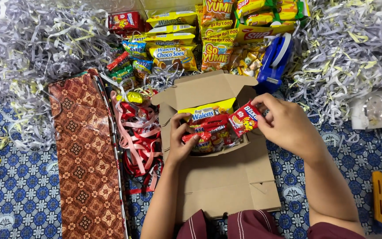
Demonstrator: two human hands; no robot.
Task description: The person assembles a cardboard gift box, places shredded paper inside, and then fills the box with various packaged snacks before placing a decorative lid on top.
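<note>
Here, heaps of shredded paper (27,40) fill the upper corners of the frame, above a blue patterned floor mat (18,194). A long roll of brown batik wrapping paper (87,159) lies at the left, red and pink ribbon (138,137) just beside it. At centre sits an open cardboard box (213,172) packed with snack packets. The right hand (288,126) pinches a red biscuit packet (243,118) over the box's right edge; the left hand (182,141) curls around red packets inside.
</note>
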